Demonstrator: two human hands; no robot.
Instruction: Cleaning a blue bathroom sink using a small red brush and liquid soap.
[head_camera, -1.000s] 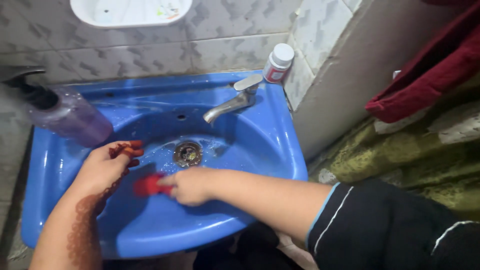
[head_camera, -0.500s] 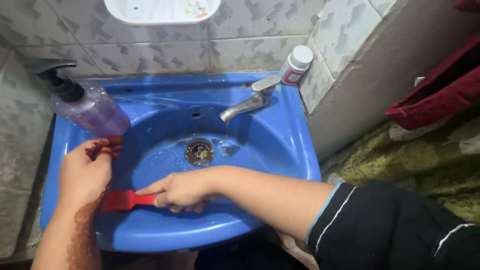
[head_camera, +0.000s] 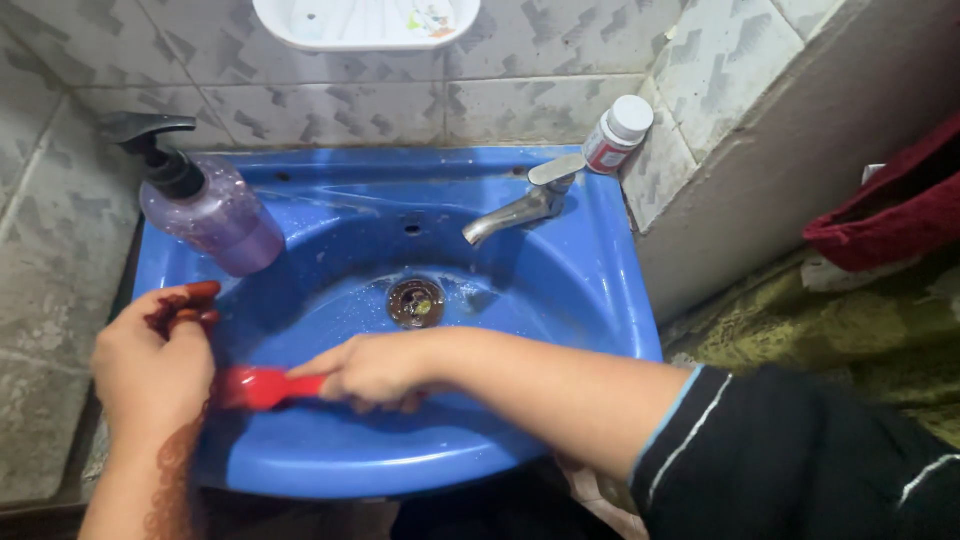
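Note:
My right hand grips the handle of a red brush and presses its head against the inner left wall of the blue sink. At the sink's left rim my left hand rests with curled fingers, just beside the brush head; it holds nothing that I can see. The metal drain lies in the middle of the basin, above my right hand. A metal tap stands at the back right of the basin, with no water running.
A purple pump soap bottle stands on the sink's back left corner. A small white-capped bottle sits on the back right corner. A white soap dish hangs on the tiled wall. Dark red cloth lies at the right.
The brush and my right hand have moved from the basin's middle to its left wall. My left hand has shifted left onto the rim. The view has drifted so the sink sits further right.

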